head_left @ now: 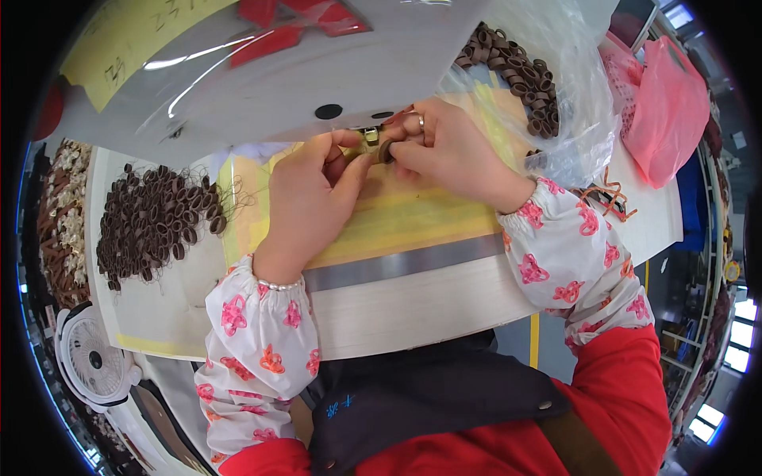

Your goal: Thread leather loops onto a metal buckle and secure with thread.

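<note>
Under the head of a white sewing machine (pixel 262 87), both hands meet at the metal presser foot (pixel 371 136). Between the thumb and fingers of my right hand (pixel 456 151) is a small brown loop (pixel 386 151), its edge just right of the foot. My left hand (pixel 313 194) is closed in a pinch, its thumb tip close to the loop's left side. What lies between those left fingertips is hidden. Many brown loops with loose thread ends lie in a pile (pixel 155 222) to the left, and more brown loops (pixel 520 75) sit to the right.
Yellow tape covers the machine bed (pixel 429 218), with a grey metal strip (pixel 405 262) along its near side. Clear plastic (pixel 583 95) and a pink bag (pixel 671 111) stand at the right. A white fan (pixel 94 357) is beside the table's left edge.
</note>
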Demonstrator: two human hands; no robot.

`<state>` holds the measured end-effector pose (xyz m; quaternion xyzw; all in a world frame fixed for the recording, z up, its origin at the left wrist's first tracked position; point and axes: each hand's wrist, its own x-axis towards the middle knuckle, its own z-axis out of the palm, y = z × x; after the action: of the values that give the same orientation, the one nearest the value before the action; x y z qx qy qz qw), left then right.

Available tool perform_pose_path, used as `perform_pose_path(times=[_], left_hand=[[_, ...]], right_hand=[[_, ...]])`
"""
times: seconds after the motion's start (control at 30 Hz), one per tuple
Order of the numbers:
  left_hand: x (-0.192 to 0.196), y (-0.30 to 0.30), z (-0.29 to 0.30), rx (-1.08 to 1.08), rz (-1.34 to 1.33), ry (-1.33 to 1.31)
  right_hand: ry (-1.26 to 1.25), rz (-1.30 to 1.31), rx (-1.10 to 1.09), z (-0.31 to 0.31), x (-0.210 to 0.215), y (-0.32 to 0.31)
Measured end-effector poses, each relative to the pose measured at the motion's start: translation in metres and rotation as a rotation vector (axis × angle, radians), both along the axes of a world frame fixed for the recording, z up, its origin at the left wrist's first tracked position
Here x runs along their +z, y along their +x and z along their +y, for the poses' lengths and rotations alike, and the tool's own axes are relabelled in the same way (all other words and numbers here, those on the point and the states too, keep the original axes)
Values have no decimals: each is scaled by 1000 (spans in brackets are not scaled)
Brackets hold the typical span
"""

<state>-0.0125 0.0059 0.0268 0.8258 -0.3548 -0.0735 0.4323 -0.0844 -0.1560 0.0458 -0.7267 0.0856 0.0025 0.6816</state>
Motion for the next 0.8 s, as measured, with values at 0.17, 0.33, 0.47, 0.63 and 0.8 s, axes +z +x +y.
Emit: perform_pose_path(times=[0.17,0.33,0.47,0.63,0.8], left_hand=[[6,-2,-1,-243,35,-36],[-2,0,-1,-223,73,-97],[-1,2,1,-133,152,-57],[8,6,4,-125,96,29],[12,13,9,-195,262,-28]], right_hand=[[-53,55,113,-6,-1,1],[-165,138,199,-4,12,1],[-127,70,170,1,9,-1],[-626,-534,80,5,-15,-3],[-818,-819,101,4,-17,1]])
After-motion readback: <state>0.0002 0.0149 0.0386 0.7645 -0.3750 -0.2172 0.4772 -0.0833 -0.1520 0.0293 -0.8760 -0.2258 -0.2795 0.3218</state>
